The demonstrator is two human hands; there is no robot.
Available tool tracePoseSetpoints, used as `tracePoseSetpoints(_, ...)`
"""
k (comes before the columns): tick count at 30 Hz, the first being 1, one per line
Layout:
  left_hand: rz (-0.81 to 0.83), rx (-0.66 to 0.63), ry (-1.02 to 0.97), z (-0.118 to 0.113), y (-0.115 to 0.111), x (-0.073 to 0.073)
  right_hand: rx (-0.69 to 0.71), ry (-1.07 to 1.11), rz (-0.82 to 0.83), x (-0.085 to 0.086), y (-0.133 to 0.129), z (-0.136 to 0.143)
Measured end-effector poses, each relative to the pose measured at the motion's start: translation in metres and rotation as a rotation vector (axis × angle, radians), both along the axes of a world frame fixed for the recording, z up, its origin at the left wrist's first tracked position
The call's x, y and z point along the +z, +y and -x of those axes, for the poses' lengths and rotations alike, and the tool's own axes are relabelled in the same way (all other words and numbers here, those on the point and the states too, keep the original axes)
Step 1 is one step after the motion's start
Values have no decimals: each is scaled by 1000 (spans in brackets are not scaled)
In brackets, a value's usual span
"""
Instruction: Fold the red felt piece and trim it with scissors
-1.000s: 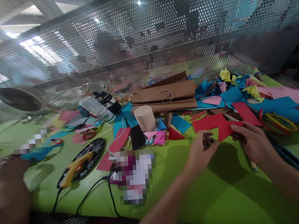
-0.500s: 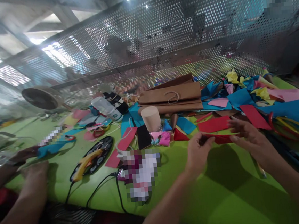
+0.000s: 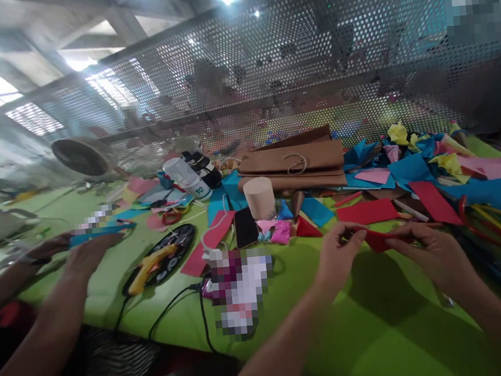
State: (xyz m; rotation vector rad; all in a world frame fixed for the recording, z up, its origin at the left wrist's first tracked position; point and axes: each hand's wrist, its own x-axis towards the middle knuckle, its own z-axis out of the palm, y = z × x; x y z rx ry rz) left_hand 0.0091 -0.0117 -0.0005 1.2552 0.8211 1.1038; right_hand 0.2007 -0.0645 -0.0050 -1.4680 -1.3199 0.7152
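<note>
A small folded piece of red paper (image 3: 376, 240) is held above the green table (image 3: 313, 299), stretched between both hands. My left hand (image 3: 340, 255) pinches its left end between thumb and fingers. At the other end, my right hand (image 3: 429, 251) is closed on it, thumb and fingertips pressed together. Just behind the hands lies a flat red paper sheet (image 3: 366, 212). Left of my left hand are a red folded cone (image 3: 306, 227), a pink packet (image 3: 280, 231) and a pale cylinder (image 3: 259, 199) standing upright.
A yellow glue gun (image 3: 152, 269) rests on a black tray. A phone-like item (image 3: 247, 293) and cables lie near the front edge. Scissors (image 3: 499, 222) with red and yellow handles lie right. A co-worker's hands (image 3: 91, 248) handle blue paper (image 3: 99, 231) at left. Brown paper (image 3: 292, 164) sits behind.
My right hand's fingers, spread before, have closed onto the right end of the red paper. The paper now tilts and looks narrower. The co-worker's hand has moved up onto the blue paper.
</note>
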Motion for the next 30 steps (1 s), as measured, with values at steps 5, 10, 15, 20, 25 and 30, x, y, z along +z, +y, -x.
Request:
tracePoseSetpoints(5,87,16,-32,1,3,-3,-18,101,68,-4,0,-4)
tracePoseSetpoints(10,-276,-5,404,12,6,4,9,-23,10,2,-1,-4)
tracePoseSetpoints(15,-680,-208,763,14,3,11,121,-121,-27,8,-2,3)
tracePoseSetpoints(20,-364,-183,568,4,-1,0,-2,229,84,7,-3,6)
tracePoseSetpoints(25,-126,-94,303,-4,-3,-10,156,356,111,9,-4,15)
tracePoseSetpoints(30,-137,-92,306,-7,-8,-12,105,203,83,6,-3,20)
